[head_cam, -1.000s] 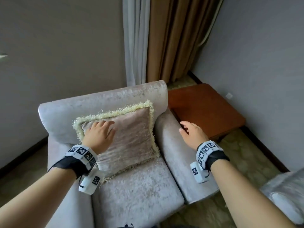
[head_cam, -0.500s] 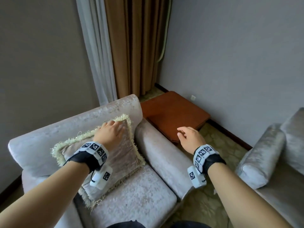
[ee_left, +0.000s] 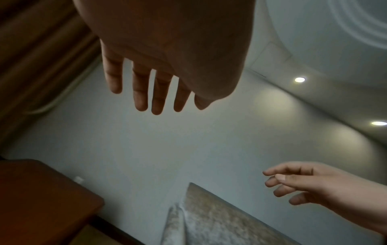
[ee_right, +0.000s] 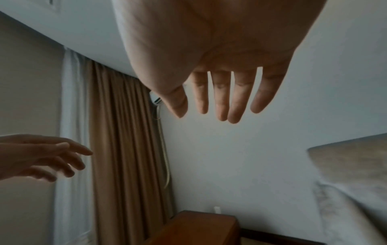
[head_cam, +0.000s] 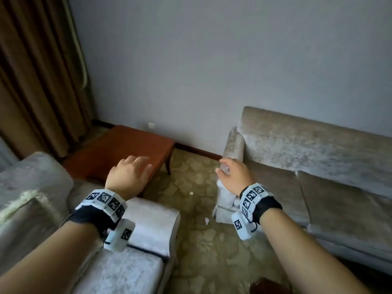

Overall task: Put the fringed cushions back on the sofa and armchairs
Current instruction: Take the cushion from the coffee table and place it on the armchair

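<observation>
The fringed cushion (head_cam: 23,211) leans against the back of the grey velvet armchair (head_cam: 148,221) at the far left of the head view, only its cream fringe and one corner showing. My left hand (head_cam: 129,175) hovers over the armchair's right arm, fingers straight, holding nothing; the left wrist view shows its empty fingers (ee_left: 146,92). My right hand (head_cam: 233,172) floats in front of the left arm of the beige sofa (head_cam: 297,149), fingers relaxed and empty (ee_right: 222,99). No cushion lies on the visible part of the sofa.
A low red-brown wooden side table (head_cam: 118,151) stands in the corner between armchair and sofa. Brown curtains (head_cam: 38,81) hang at the back left. Patterned carpet (head_cam: 197,230) runs between the two seats. A grey wall backs the sofa.
My left hand has come off the cushion and swung right over the armchair's arm. The view has turned right, so the sofa now fills the right side. Both hands stay empty.
</observation>
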The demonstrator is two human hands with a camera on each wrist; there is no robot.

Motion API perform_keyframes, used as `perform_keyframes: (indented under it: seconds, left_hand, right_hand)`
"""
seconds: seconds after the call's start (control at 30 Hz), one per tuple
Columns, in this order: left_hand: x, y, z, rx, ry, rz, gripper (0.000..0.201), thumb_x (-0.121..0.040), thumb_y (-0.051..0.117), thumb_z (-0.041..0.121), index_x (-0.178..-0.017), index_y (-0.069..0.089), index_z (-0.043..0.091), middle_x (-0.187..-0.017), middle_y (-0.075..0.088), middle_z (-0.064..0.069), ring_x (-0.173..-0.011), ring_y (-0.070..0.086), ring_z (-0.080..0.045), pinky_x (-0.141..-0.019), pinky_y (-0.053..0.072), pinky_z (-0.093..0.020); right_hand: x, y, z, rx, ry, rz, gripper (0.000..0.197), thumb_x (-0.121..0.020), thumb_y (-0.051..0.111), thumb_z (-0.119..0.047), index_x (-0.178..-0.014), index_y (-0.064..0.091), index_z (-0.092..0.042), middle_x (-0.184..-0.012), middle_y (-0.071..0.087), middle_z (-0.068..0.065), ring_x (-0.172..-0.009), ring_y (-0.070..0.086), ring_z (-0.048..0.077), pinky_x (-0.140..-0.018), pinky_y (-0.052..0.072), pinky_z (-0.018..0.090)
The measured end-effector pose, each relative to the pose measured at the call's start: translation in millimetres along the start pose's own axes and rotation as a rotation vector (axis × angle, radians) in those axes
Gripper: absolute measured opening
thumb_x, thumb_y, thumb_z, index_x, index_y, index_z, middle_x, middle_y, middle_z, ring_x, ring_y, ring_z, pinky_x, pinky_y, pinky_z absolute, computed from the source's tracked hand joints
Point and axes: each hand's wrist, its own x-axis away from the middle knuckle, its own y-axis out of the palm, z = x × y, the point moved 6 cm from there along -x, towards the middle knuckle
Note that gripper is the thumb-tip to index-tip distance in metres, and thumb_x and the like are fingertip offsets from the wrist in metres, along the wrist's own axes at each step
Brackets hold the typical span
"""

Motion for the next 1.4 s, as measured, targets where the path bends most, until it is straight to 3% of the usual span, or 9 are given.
perform_keyframes:
  seconds: [0.2,0.33,0.5,0.63,0.73,0.9,1.03,1.27,1.4]
  left_hand:
    - [-43.3,61.5,151.2,0.048,0.316,-0.129,0.051,-0.097,0.029,0.056,-0.131,0.053,0.026,-0.121,0.060,-0.005,-0.112,0.055,-0.029,-0.091,0.046,-0.046]
    - [-56.4,104.3,251.4,0.124,0.568,-0.252,0.059,-0.093,0.027,0.060,-0.134,0.053,0.027,-0.123,0.060,-0.006,-0.116,0.055,-0.029,-0.094,0.047,-0.046]
    - [-25.9,141.5,381.0,0.158,0.914,-0.353,0.051,-0.098,0.034,0.055,-0.134,0.052,0.024,-0.129,0.059,-0.008,-0.117,0.055,-0.031,-0.095,0.047,-0.045]
    - [29.8,160.0,456.8,0.221,1.166,-0.464,0.050,-0.099,0.033,0.052,-0.135,0.051,0.023,-0.131,0.058,-0.008,-0.116,0.056,-0.030,-0.095,0.048,-0.043]
    - [81.4,171.7,491.8,0.245,1.308,-0.537,0.046,-0.100,0.035,0.047,-0.129,0.055,0.017,-0.125,0.059,-0.011,-0.109,0.057,-0.031,-0.091,0.048,-0.042]
    - [165.7,189.8,530.9,0.264,1.453,-0.686,0.047,-0.098,0.037,0.051,-0.135,0.049,0.025,-0.127,0.058,-0.008,-0.110,0.059,-0.031,-0.090,0.051,-0.045]
    - [227.3,195.4,559.4,0.279,1.566,-0.645,0.044,-0.098,0.039,0.051,-0.133,0.051,0.028,-0.123,0.061,-0.003,-0.105,0.061,-0.025,-0.086,0.052,-0.039]
    - [264.2,222.7,592.2,0.244,1.585,-0.677,0.043,-0.097,0.042,0.049,-0.133,0.053,0.027,-0.119,0.062,-0.002,-0.104,0.060,-0.022,-0.085,0.051,-0.036]
    - [265.1,248.4,607.2,0.152,1.558,-0.706,0.043,-0.098,0.040,0.050,-0.134,0.050,0.028,-0.121,0.061,0.000,-0.110,0.058,-0.021,-0.092,0.050,-0.038]
  right_hand:
    - [58.1,-73.2,116.3,0.010,0.265,0.153,0.043,-0.089,0.056,-0.049,-0.127,0.058,-0.029,-0.123,0.064,-0.002,-0.106,0.063,0.023,-0.088,0.053,0.043]
    - [123.2,-113.8,175.8,0.051,0.493,0.263,0.045,-0.094,0.055,-0.047,-0.134,0.054,-0.026,-0.130,0.062,-0.003,-0.112,0.061,0.022,-0.093,0.052,0.039]
    - [226.1,-153.7,214.8,0.064,0.807,0.372,0.046,-0.092,0.056,-0.047,-0.134,0.054,-0.027,-0.131,0.060,0.001,-0.115,0.059,0.025,-0.096,0.051,0.044]
    - [315.3,-177.4,216.8,0.115,1.005,0.498,0.045,-0.093,0.054,-0.050,-0.133,0.053,-0.028,-0.128,0.059,-0.003,-0.112,0.059,0.021,-0.092,0.053,0.040]
    - [389.0,-179.3,206.5,0.134,1.161,0.565,0.046,-0.093,0.053,-0.048,-0.135,0.051,-0.029,-0.132,0.056,-0.003,-0.113,0.059,0.019,-0.090,0.053,0.038]
    - [507.6,-168.7,187.0,0.135,1.395,0.691,0.047,-0.089,0.053,-0.052,-0.130,0.053,-0.031,-0.130,0.059,-0.003,-0.113,0.060,0.022,-0.091,0.052,0.039]
    - [573.1,-161.6,184.0,0.131,1.516,0.759,0.044,-0.090,0.054,-0.052,-0.129,0.054,-0.032,-0.126,0.062,-0.006,-0.110,0.062,0.017,-0.088,0.055,0.039]
    - [611.6,-165.5,225.7,0.082,1.520,0.785,0.042,-0.092,0.055,-0.050,-0.131,0.054,-0.031,-0.125,0.062,-0.006,-0.106,0.063,0.016,-0.086,0.056,0.038]
    - [614.1,-157.1,264.7,0.010,1.480,0.829,0.038,-0.093,0.058,-0.045,-0.126,0.057,-0.027,-0.115,0.063,-0.006,-0.096,0.061,0.013,-0.082,0.056,0.035]
